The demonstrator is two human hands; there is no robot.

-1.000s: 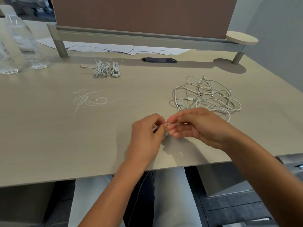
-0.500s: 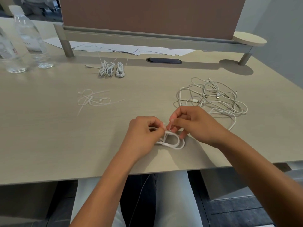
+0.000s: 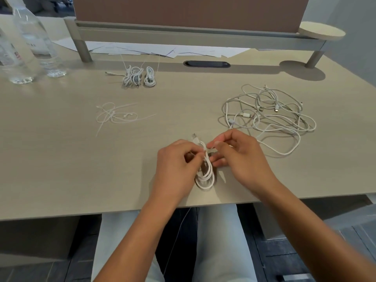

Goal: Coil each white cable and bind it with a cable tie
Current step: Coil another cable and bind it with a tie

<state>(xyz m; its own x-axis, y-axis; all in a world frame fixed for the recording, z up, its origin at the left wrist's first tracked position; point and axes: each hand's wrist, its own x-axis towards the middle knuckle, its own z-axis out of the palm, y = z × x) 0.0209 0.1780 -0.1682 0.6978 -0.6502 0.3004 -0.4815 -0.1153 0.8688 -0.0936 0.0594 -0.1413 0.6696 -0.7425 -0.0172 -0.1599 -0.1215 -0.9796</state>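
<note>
A: White cable [image 3: 205, 174], coiled into a few long loops, lies on the table [image 3: 61, 159] near its front edge, between both hands. One plug sticks up at the far end of the coil.

B: Grip?

A: Left hand [image 3: 175, 165] has its fingers [image 3: 195, 153] curled and pinched on the top of the coil. Right hand [image 3: 238, 157] pinches something thin and pale at the same spot with thumb and forefinger, other fingers relaxed and spread (probably the cable tie; too small to be sure).

B: Handling notes?

A: Judged light and limp but springy: loops will likely fan open if the pinch loosens. Smooth jacket, so possibly slippery. Best hold looks like the coil's waist, all strands gathered, plug ends left free.

B: Rest of the table?

A: Loose cables [image 3: 268, 117] in a tangle to the right, well apart from the coil. Spare ties [image 3: 118, 117] lie left of centre. Bound bundles [image 3: 139, 76] sit at the back, so the job seems partly done.

B: Risk?

A: A strand slipping out before the tie closes.
</note>
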